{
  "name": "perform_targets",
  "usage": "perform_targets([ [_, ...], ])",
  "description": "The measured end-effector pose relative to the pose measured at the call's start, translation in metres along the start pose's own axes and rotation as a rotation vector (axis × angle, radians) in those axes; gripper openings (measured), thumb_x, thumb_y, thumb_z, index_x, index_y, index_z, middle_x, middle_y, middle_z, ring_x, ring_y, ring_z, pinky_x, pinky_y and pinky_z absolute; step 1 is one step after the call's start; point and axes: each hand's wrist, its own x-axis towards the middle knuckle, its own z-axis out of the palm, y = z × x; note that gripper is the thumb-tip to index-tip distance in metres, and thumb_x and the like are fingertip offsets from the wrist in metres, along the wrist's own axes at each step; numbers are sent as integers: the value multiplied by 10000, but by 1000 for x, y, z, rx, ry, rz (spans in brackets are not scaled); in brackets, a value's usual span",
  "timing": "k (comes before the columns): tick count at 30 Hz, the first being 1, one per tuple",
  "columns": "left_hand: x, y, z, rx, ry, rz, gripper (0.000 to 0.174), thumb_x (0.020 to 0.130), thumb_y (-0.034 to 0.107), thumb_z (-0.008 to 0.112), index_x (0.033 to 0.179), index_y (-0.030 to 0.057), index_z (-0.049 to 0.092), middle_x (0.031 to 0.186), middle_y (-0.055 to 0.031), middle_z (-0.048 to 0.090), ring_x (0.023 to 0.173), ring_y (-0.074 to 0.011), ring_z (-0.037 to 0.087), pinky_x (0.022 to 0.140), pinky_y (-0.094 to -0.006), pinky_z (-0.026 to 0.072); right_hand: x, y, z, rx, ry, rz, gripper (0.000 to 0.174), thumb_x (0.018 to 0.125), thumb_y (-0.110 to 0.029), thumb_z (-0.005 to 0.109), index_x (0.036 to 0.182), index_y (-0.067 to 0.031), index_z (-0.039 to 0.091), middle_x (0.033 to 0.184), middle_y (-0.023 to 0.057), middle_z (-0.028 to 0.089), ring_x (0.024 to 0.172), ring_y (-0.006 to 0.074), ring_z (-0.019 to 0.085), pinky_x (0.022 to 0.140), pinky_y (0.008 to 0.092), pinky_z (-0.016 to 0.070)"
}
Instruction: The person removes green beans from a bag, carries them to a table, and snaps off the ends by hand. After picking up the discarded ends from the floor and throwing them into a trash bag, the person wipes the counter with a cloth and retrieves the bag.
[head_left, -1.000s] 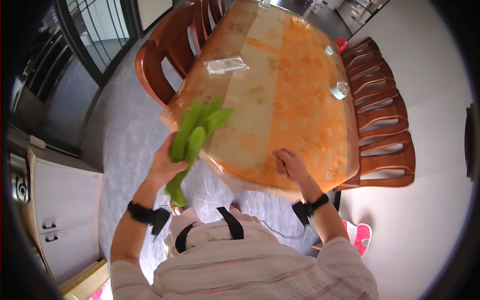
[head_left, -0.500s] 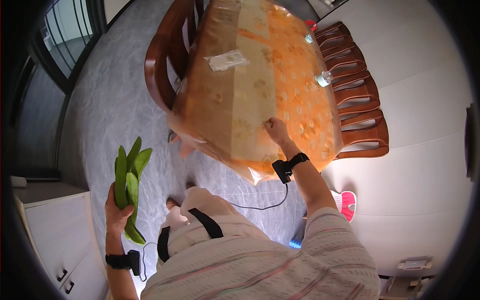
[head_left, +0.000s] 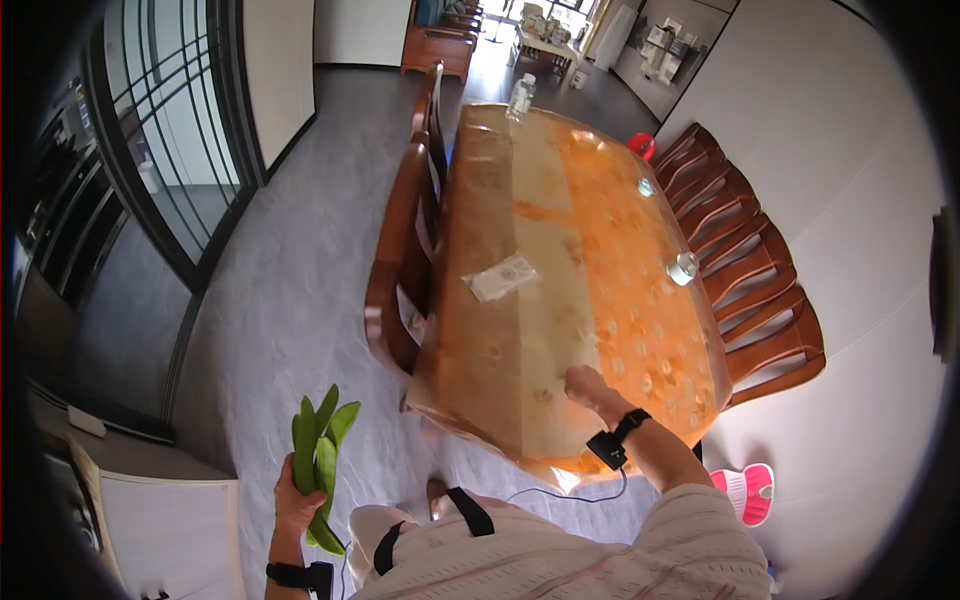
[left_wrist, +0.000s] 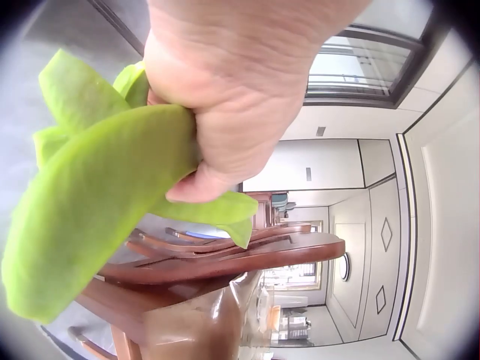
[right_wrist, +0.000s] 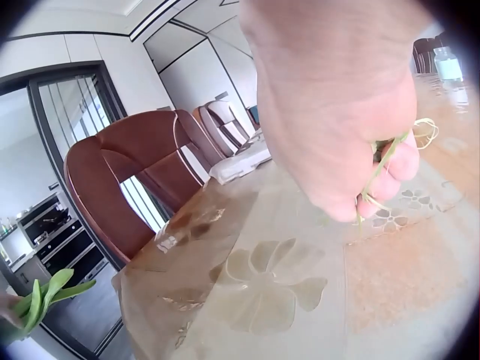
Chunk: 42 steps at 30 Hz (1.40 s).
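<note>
Since the earlier head frame the whole scene has shifted down the picture: the tabletop (head_left: 480,350) and the clear packet (head_left: 500,277) on it lie lower, as do both hands and the green pods (head_left: 326,470). Head view: the pods stand roughly upright in a bunch at the lower left, tips up and fanned, gripped toward their lower part by the left hand (head_left: 297,505); the right hand (head_left: 593,388) is at lower centre-right, against the tabletop's backdrop, contact not determinable. Left wrist view: the fingers are clamped on the bunch, most of them hidden behind the hand; one broad, flat pod fills the left of the frame, others project behind it, and a chair (left_wrist: 300,251) stands lower centre. Judged handling: light, moderately stiff but bendable, smooth enough to slide over one another, liable to crease or snap if squeezed hard. Recommended hold: around the gathered middle, all pods together, pressure light. Right wrist view: the fingers are curled together on thin greenish strands (right_wrist: 383,163), whose ends protrude at right of centre; these appear weightless, limp and easily torn, best pinched. The pods show small at the lower left, well apart from this hand.
</note>
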Motion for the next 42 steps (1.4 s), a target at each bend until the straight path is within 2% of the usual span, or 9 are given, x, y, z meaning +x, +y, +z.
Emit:
perform_targets([
  [10, 64, 7, -65, 110, -33, -81, 758, 491, 54, 679, 1204, 25, 420, 963, -50, 550, 861, -165, 538, 790, -273, 443, -13, -12, 20, 180, -86, -62, 274, 706, -267, 569, 692, 6, 593, 652, 228, 564, 638, 373, 573, 566, 438, 442],
  [16, 129, -26, -165, 96, -62, -19, 790, 501, 127, 697, 1226, 44, 394, 967, -94, 578, 874, -206, 565, 789, -293, 453, -35, -170, 18, 352, -273, -113, 256, 750, -261, 550, 683, -15, 563, 556, 150, 510, 499, 220, 490, 503, 361, 410],
  [19, 153, -16, -222, 133, -25, -21, 799, 503, 141, 696, 1233, 43, 385, 958, -118, 580, 875, -222, 570, 785, -300, 453, -20, -252, 31, 495, -415, -183, 237, 796, -216, 523, 645, -34, 513, 524, 27, 458, 496, 117, 439, 473, 303, 379],
  [22, 173, -21, -272, 222, -6, -20, 801, 503, 142, 692, 1237, 41, 386, 948, -137, 580, 872, -233, 573, 780, -301, 451, 10, -344, 13, 376, -297, -350, 187, 801, -188, 514, 697, -38, 553, 515, -17, 409, 493, 89, 422, 463, 263, 365],
  [23, 181, -26, -286, 217, 17, -44, 802, 501, 146, 691, 1236, 38, 389, 949, -143, 581, 872, -234, 573, 780, -301, 450, 22, -369, 13, 635, -356, -303, 194, 803, -198, 512, 766, -23, 587, 520, -8, 426, 503, 92, 428, 468, 270, 372],
  [30, 230, -59, -348, 65, 85, -105, 825, 489, 169, 691, 1244, 25, 391, 983, -152, 584, 909, -244, 572, 809, -316, 446, 118, -476, -10, 368, -409, -300, 244, 795, -236, 518, 812, -6, 595, 610, 80, 570, 567, 148, 537, 516, 304, 431],
  [32, 245, -72, -366, 65, 120, -139, 823, 490, 164, 689, 1245, 26, 392, 992, -155, 584, 921, -249, 572, 817, -318, 446, 155, -511, -26, 415, -484, -251, 271, 763, -262, 532, 782, 2, 593, 640, 171, 585, 576, 269, 565, 569, 372, 454],
  [35, 267, -76, -396, 235, 220, -164, 814, 498, 157, 687, 1246, 38, 391, 1004, -166, 594, 931, -285, 581, 822, -337, 456, 227, -565, -35, 275, -467, -380, 267, 758, -251, 540, 789, 7, 601, 648, 177, 591, 585, 269, 577, 578, 366, 464],
  [42, 322, -70, -486, 274, 492, -489, 793, 537, 149, 682, 1261, 57, 371, 990, -202, 600, 930, -346, 579, 825, -388, 466, 403, -725, -72, 233, -511, -622, 261, 757, -257, 562, 827, -13, 619, 646, 171, 592, 588, 257, 582, 583, 363, 469],
])
